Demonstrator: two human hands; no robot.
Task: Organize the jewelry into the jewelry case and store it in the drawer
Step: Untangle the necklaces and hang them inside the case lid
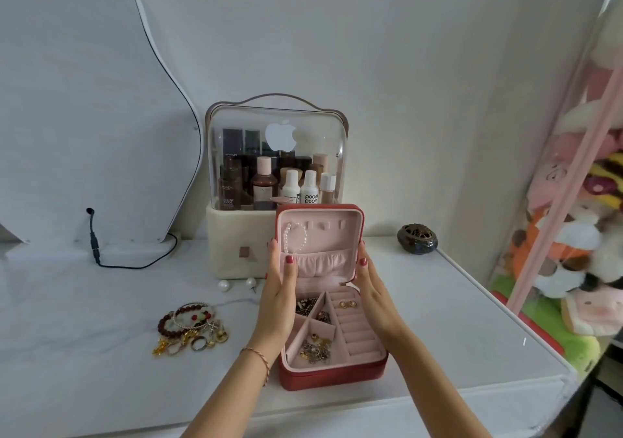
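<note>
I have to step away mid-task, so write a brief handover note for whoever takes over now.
Left hand and right hand each hold a side of the jewelry case's upright lid.
Done: pearl bracelet hangs in the lid; some pieces lie in the compartments.
Left: the jewelry pile and two pearl earrings on the table, then close the case and put it in the drawer.
</note>
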